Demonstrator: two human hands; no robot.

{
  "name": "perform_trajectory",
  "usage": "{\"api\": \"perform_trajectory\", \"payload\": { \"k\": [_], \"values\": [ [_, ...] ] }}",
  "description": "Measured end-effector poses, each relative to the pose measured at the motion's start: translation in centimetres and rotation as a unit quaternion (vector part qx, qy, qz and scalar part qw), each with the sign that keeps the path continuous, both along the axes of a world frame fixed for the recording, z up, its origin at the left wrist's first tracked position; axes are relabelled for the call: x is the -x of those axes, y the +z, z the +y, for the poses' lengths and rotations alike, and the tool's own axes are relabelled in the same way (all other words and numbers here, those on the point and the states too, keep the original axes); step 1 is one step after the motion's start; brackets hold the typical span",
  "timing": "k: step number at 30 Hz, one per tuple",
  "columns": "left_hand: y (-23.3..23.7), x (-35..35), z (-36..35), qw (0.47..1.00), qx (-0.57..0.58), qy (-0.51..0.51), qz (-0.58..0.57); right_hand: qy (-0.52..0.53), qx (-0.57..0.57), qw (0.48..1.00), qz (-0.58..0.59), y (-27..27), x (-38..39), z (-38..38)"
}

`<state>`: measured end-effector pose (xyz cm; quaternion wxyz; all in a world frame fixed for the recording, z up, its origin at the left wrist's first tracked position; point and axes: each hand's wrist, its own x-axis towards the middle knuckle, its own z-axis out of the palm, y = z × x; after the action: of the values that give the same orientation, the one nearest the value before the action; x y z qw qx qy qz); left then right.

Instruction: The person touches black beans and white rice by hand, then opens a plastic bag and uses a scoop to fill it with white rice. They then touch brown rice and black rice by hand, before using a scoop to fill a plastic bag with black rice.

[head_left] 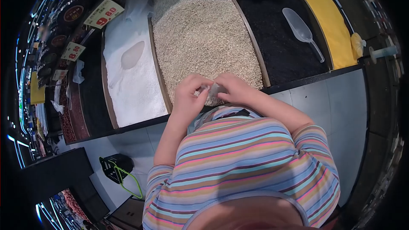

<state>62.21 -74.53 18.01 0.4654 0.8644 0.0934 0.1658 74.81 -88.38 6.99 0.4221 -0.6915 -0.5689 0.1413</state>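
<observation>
Side by side at the near edge of a bin of pale beige grain [204, 38], my two hands are close together. A clear plastic bag [216, 93] is pinched between the fingers of my left hand [190, 94] and my right hand [233, 87]. Its film shows between my fingertips, and the lower part hangs close to my striped shirt, mostly out of sight. Whether anything lies inside the bag cannot be made out.
Left of the grain is a bin of white powder [136, 98] with a scoop [133, 55]. A bin of dark grain [285, 55] on the right holds a clear scoop [300, 27], beside yellow grain [328, 21]. A black basket [117, 167] with green handles stands on the floor.
</observation>
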Motion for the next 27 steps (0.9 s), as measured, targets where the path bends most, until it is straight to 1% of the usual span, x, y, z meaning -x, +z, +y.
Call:
{"api": "perform_trajectory", "payload": {
  "k": [2, 3, 5, 6, 8, 9, 11, 12, 14, 15, 16, 17, 18, 19, 22, 23, 26, 27],
  "values": [
    [0.0, 0.0, 0.2, 1.000, -0.019, -0.015, -0.005, 0.002, 0.049, 0.998, 0.039, -0.3, -0.7, 0.9],
    [-0.2, 0.2, 0.4, 1.000, -0.002, -0.016, -0.007, 0.004, 0.073, 0.996, 0.058, -0.3, -0.9, 1.3],
    [-0.9, 0.5, 0.7, 0.999, 0.029, -0.018, -0.015, 0.006, 0.054, 0.995, 0.084, -0.1, -1.0, 1.8],
    [-1.6, 0.7, 0.8, 0.995, 0.095, -0.016, -0.033, 0.006, 0.044, 0.994, 0.096, 0.1, -0.9, 2.1],
    [-3.2, 0.9, 0.8, 0.972, 0.225, -0.014, -0.073, -0.007, 0.017, 0.985, 0.174, 0.2, -0.1, 2.6],
    [-3.4, 0.8, 0.8, 0.957, 0.280, 0.015, -0.080, -0.015, 0.004, 0.977, 0.213, 0.2, 0.1, 2.7],
    [-3.9, 0.8, 0.8, 0.915, 0.386, 0.072, -0.095, -0.029, 0.062, 0.952, 0.298, 0.4, -0.2, 2.7],
    [-4.6, 0.9, 1.0, 0.924, 0.370, 0.070, -0.066, -0.035, 0.091, 0.935, 0.340, 0.5, -0.2, 2.8],
    [-7.5, 1.3, 1.7, 0.940, 0.336, 0.064, -0.007, -0.031, 0.074, 0.920, 0.384, 0.2, -0.2, 2.9],
    [-9.3, 1.7, 1.8, 0.955, 0.290, 0.063, 0.028, -0.030, 0.065, 0.911, 0.405, 0.2, -0.3, 2.9],
    [-10.1, 1.7, 1.8, 0.972, 0.223, 0.041, 0.062, -0.024, 0.057, 0.915, 0.400, 0.3, -0.3, 2.9],
    [-10.8, 1.7, 1.7, 0.983, 0.155, 0.018, 0.096, -0.018, 0.049, 0.918, 0.394, 0.6, -0.4, 3.0],
    [-10.4, 1.5, 1.3, 0.988, 0.086, -0.004, 0.130, -0.012, 0.042, 0.920, 0.390, 0.9, -0.4, 3.0],
    [-9.0, 0.9, 0.5, 0.992, 0.081, 0.024, 0.098, -0.013, 0.041, 0.918, 0.394, 1.4, -0.3, 3.0],
    [-9.3, -0.2, 0.8, 0.986, 0.136, 0.063, 0.069, -0.025, 0.030, 0.919, 0.393, 2.0, -0.7, 3.0],
    [-9.0, -0.2, 0.7, 0.973, 0.194, 0.084, 0.094, -0.034, 0.021, 0.922, 0.385, 1.5, -1.0, 3.0],
    [-11.2, -0.1, 1.8, 0.947, 0.288, 0.119, 0.076, -0.069, -0.023, 0.921, 0.382, 1.7, -1.4, 2.5],
    [-11.3, -0.2, 2.1, 0.951, 0.275, 0.132, 0.061, -0.082, -0.041, 0.919, 0.385, 1.8, -1.5, 2.3]
  ]
}}
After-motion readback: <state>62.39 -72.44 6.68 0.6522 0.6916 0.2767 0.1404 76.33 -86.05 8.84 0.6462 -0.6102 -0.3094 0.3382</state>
